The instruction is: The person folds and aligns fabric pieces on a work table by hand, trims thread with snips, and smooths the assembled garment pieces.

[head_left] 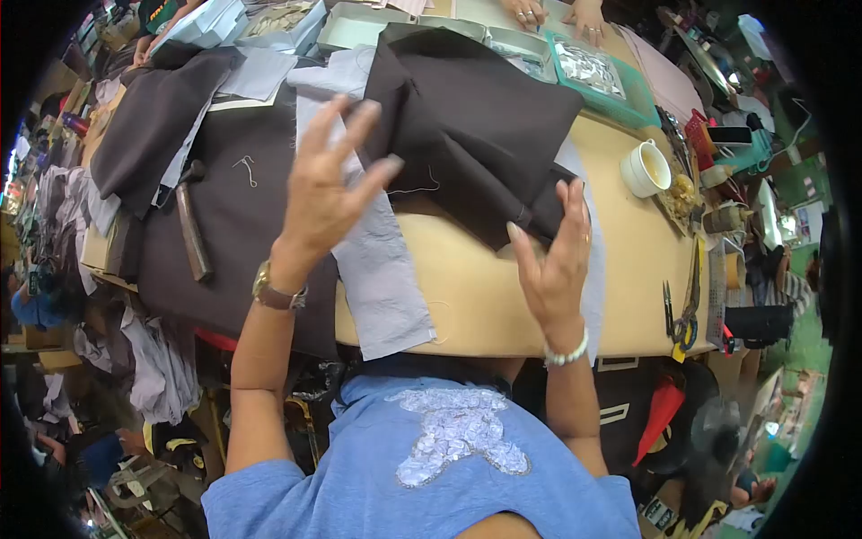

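Observation:
Dark brown cloth (476, 108) lies folded over the upper middle of the tan table (476, 296). My left hand (332, 184), with a watch at the wrist, is raised over a pale grey cloth strip (382, 287), just left of the dark cloth. Its fingers are spread and it holds nothing. At the right lower corner of the dark cloth is my right hand (557, 260), a bead bracelet on its wrist, fingers apart and empty; whether it touches the cloth is unclear. A loose white thread (417, 189) hangs by the cloth's lower edge.
On dark cloth at the left lies a hammer (193, 225). A white cup (645, 169), scissors (688, 314) and a teal basket (620, 99) are on the right. Another person's hands (557, 16) are at the far edge, beside trays (355, 27).

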The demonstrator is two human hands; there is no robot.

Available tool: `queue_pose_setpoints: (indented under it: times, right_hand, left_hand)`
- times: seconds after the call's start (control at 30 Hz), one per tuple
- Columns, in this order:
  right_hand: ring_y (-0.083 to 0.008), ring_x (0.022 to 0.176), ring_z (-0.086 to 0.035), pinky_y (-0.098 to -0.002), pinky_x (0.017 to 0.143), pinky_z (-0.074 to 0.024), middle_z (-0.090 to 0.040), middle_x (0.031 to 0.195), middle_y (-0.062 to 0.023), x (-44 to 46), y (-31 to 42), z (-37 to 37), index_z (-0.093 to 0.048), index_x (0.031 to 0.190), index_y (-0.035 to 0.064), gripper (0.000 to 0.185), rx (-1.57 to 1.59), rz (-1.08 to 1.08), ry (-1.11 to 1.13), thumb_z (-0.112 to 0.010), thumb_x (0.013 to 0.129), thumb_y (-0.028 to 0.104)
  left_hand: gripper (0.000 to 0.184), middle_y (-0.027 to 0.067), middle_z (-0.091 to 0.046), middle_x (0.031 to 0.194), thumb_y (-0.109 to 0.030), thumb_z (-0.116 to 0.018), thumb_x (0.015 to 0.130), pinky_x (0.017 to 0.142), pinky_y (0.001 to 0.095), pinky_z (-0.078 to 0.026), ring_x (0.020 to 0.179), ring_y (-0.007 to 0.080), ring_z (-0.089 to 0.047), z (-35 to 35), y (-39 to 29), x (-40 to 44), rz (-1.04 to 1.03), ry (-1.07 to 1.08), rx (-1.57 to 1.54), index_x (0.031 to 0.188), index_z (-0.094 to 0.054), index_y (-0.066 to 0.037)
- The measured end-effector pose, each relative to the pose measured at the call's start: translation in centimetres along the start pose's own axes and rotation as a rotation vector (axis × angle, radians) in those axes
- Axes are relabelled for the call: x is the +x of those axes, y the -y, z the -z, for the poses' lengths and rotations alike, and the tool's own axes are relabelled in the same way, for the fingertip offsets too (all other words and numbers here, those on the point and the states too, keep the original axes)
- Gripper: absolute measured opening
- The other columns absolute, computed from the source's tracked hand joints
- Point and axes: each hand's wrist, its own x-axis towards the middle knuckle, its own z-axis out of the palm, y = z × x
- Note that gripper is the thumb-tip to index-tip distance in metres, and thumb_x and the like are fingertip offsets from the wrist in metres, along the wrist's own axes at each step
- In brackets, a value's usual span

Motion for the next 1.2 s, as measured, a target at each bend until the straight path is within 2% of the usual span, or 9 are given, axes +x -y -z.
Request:
queue_pose_setpoints:
  times: [0.17,0.37,0.53,0.77,0.8,0.97,1.03,1.07,1.2]
  right_hand:
    - [-0.0377,0.135,-0.029,-0.0605,0.106,-0.0204,-0.026,0.146,-0.0244,-0.4,-6.8,-2.4,-0.004,0.147,0.0005,0.105,-0.129,-0.184,0.197,-0.074,0.075,0.031]
    - [-0.0409,0.13,-0.035,-0.0405,0.108,-0.0285,-0.032,0.141,-0.0306,-0.8,-8.7,1.1,0.0,0.146,-0.001,0.108,0.019,-0.317,0.209,-0.075,0.074,0.03]
    - [-0.0411,0.12,-0.047,-0.0407,0.102,-0.0364,-0.042,0.132,-0.0306,1.6,-8.9,3.2,-0.005,0.145,-0.0032,0.103,0.032,-0.368,0.178,-0.074,0.074,0.023]
    - [-0.0245,0.085,-0.063,-0.0336,0.084,-0.0465,-0.067,0.091,-0.0141,4.8,-8.4,3.9,-0.028,0.141,-0.0023,0.074,0.132,-0.36,0.231,-0.066,0.079,0.009]
    - [-0.0218,0.08,-0.063,-0.0322,0.081,-0.0472,-0.067,0.087,-0.0119,5.2,-8.2,4.1,-0.03,0.14,-0.0022,0.07,0.164,-0.353,0.214,-0.064,0.08,0.006]
    - [-0.021,0.087,-0.062,-0.0316,0.084,-0.0463,-0.064,0.102,-0.0178,7.0,-9.8,4.1,-0.029,0.139,-0.0043,0.06,0.414,-0.335,-0.07,-0.057,0.087,0.006]
    - [-0.0272,0.095,-0.062,-0.0342,0.088,-0.0456,-0.06,0.112,-0.0232,6.1,-9.7,4.0,-0.027,0.14,-0.005,0.059,0.274,-0.34,-0.144,-0.055,0.089,0.01]
    - [-0.0364,0.115,-0.053,-0.0386,0.098,-0.0395,-0.047,0.128,-0.0306,4.7,-10.4,3.5,-0.022,0.142,-0.0055,0.061,0.128,-0.326,-0.103,-0.05,0.093,0.017]
    - [-0.0403,0.129,-0.037,-0.0407,0.107,-0.0296,-0.037,0.137,-0.0329,-0.8,-12.3,3.0,-0.017,0.143,-0.0061,0.064,-0.002,-0.444,-0.092,-0.047,0.094,0.021]
  left_hand:
    - [0.083,0.0209,-0.018,0.151,-0.046,-0.071,0.074,0.104,0.0621,-0.025,0.136,0.0434,-0.023,-6.2,0.4,-1.2,0.035,0.348,0.196,0.144,-0.034,-0.02]
    - [0.076,0.0205,-0.018,0.151,-0.048,-0.066,0.079,0.104,0.0626,-0.023,0.136,0.0442,-0.022,-9.6,0.7,-0.2,-0.031,0.429,0.032,0.142,-0.036,-0.018]
    - [0.083,0.0124,-0.03,0.147,-0.026,-0.08,0.063,0.108,0.0626,-0.015,0.137,0.0334,-0.024,-9.1,-3.2,2.9,-0.277,0.248,0.12,0.137,-0.043,-0.018]
    - [0.023,0.0069,-0.062,0.111,-0.018,-0.07,0.076,0.104,0.0587,-0.028,0.12,0.0233,-0.049,-10.3,-2.4,6.4,-0.452,0.555,-0.133,0.097,-0.068,-0.009]
    - [0.018,0.0084,-0.066,0.101,-0.018,-0.067,0.08,0.102,0.0517,-0.034,0.109,0.0275,-0.056,-9.2,-2.5,7.8,-0.38,0.608,-0.298,0.094,-0.07,-0.007]
    - [0.031,0.0006,-0.067,0.089,-0.025,-0.056,0.094,0.074,0.0199,-0.047,0.079,0.0033,-0.057,-7.8,-0.2,13.9,0.129,0.774,-0.856,0.102,-0.066,0.003]
    - [0.033,-0.0031,-0.063,0.079,-0.03,-0.053,0.096,0.067,0.0205,-0.044,0.072,0.0029,-0.053,-9.1,0.9,15.1,0.292,0.657,-0.845,0.095,-0.067,0.0]
    - [0.034,-0.0009,-0.062,0.076,-0.03,-0.056,0.094,0.066,0.0224,-0.044,0.069,0.0057,-0.053,-10.4,1.8,15.5,0.293,0.619,-0.75,0.093,-0.067,0.001]
    - [0.038,0.0075,-0.06,0.071,-0.034,-0.059,0.091,0.067,0.0272,-0.043,0.067,0.0133,-0.051,-15.8,4.4,14.4,0.302,0.552,-0.593,0.09,-0.066,0.003]
